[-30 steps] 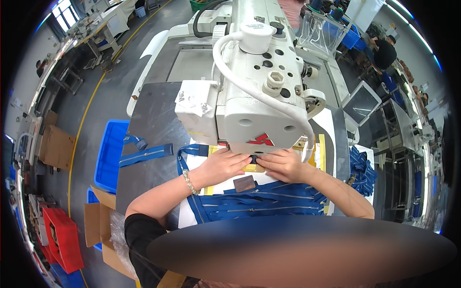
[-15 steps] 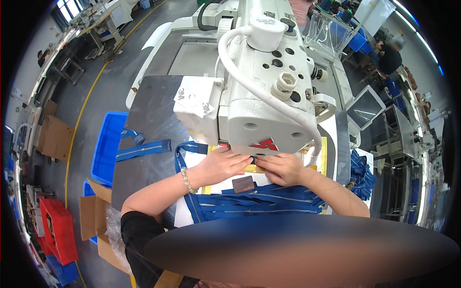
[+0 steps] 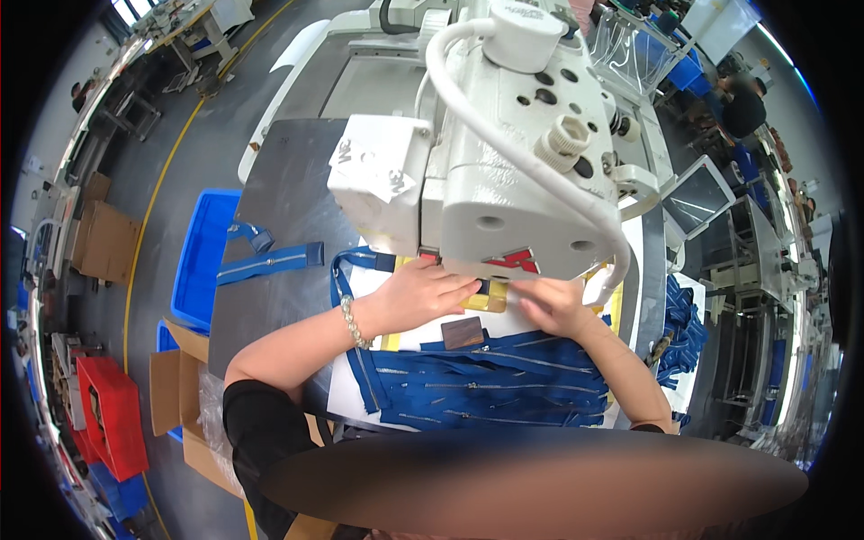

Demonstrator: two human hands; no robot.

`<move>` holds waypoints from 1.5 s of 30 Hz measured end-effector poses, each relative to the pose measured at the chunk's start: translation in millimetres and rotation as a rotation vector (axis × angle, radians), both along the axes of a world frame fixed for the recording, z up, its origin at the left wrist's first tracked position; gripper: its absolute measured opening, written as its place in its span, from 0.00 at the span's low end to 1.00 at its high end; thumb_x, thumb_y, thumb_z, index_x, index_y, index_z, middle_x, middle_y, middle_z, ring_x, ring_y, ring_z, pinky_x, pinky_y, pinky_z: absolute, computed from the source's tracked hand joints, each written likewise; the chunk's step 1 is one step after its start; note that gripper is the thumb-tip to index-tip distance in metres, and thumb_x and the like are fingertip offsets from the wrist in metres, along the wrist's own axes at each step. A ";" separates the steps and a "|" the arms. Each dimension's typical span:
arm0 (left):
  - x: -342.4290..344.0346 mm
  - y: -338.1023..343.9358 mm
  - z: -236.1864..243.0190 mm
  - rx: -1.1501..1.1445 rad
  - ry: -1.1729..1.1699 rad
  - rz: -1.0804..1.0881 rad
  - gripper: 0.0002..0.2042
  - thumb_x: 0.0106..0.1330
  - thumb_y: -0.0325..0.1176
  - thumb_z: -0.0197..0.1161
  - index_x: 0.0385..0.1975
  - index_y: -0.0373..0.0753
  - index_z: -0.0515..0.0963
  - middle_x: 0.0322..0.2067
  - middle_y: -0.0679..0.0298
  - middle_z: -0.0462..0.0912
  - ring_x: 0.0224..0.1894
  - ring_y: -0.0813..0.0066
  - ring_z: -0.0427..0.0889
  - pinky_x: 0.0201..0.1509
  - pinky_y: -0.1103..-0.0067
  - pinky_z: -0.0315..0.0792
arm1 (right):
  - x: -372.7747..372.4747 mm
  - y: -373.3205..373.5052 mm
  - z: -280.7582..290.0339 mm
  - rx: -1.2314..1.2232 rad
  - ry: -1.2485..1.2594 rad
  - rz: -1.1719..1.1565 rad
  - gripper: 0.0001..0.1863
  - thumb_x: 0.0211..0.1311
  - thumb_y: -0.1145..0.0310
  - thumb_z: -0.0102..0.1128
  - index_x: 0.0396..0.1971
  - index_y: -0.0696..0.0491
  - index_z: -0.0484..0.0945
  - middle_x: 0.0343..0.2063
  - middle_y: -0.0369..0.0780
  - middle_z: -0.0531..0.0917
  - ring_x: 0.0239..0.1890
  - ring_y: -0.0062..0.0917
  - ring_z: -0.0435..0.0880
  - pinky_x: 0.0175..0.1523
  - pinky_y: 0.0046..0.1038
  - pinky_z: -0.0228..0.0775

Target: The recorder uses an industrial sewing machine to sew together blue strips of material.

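My left hand (image 3: 432,290) lies under the white sewing machine head (image 3: 504,207), fingers stretched forward, tips at a small dark piece (image 3: 482,286) on a yellow plate (image 3: 486,301). My right hand (image 3: 551,304) is just right of that plate, its fingers bent and apart, with nothing visible in them. Blue zipper strips (image 3: 486,387) lie in layers on the white board below my hands, with a dark brown rectangular block (image 3: 463,331) at their upper edge. A further strip (image 3: 346,297) loops beside my left wrist.
Loose blue strips (image 3: 270,263) lie on the metal table (image 3: 270,328) at left, a bunched pile (image 3: 681,342) at right. Blue bins (image 3: 202,256), an open carton (image 3: 171,378) and a red crate (image 3: 112,418) stand left. A screen (image 3: 699,193) is at upper right; co-workers (image 3: 742,112) sit beyond.
My right hand has pulled back rightward from the dark piece, showing more of the yellow plate. My left hand stays at the plate. The whole view has shifted slightly.
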State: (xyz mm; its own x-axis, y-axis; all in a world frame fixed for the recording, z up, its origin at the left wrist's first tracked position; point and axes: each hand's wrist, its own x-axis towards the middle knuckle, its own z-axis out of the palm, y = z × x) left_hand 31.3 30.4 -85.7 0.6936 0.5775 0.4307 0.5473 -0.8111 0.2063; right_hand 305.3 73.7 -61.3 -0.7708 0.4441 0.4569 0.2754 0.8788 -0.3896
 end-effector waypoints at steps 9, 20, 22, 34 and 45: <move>0.7 1.6 0.1 0.128 0.046 0.013 0.20 0.57 0.42 0.64 0.48 0.40 0.76 0.47 0.69 0.81 0.46 0.79 0.79 0.49 0.77 0.70 | -15.9 -45.5 37.5 -0.402 -0.167 0.018 0.15 0.43 0.66 0.75 0.31 0.52 0.80 0.28 0.36 0.80 0.32 0.31 0.78 0.41 0.29 0.67; 1.3 -0.8 11.0 0.108 0.046 0.007 0.20 0.56 0.43 0.64 0.47 0.40 0.78 0.47 0.68 0.81 0.49 0.78 0.78 0.49 0.79 0.71 | -30.7 -70.8 18.0 -0.386 -0.052 0.026 0.10 0.49 0.74 0.67 0.32 0.55 0.78 0.31 0.40 0.79 0.34 0.34 0.80 0.39 0.31 0.72; 1.2 -0.1 8.7 0.114 0.045 0.008 0.20 0.56 0.43 0.64 0.47 0.40 0.78 0.48 0.68 0.81 0.49 0.78 0.78 0.48 0.79 0.71 | -27.7 -73.5 23.4 -0.421 -0.063 -0.012 0.11 0.47 0.77 0.67 0.32 0.56 0.78 0.31 0.41 0.80 0.34 0.34 0.80 0.38 0.30 0.73; 1.8 1.6 8.5 0.079 0.051 -0.001 0.22 0.55 0.42 0.65 0.47 0.39 0.77 0.48 0.67 0.80 0.44 0.75 0.80 0.49 0.79 0.71 | 28.1 -31.1 20.0 -0.283 -0.065 -0.371 0.23 0.54 0.80 0.58 0.48 0.41 0.81 0.36 0.41 0.77 0.37 0.35 0.79 0.42 0.32 0.70; 0.1 0.7 6.7 0.090 0.000 0.000 0.22 0.54 0.42 0.65 0.48 0.40 0.78 0.48 0.67 0.81 0.43 0.76 0.80 0.48 0.79 0.71 | 27.1 -24.2 15.3 -0.571 -0.036 -0.326 0.25 0.54 0.74 0.65 0.54 0.47 0.74 0.46 0.43 0.75 0.48 0.33 0.76 0.53 0.30 0.71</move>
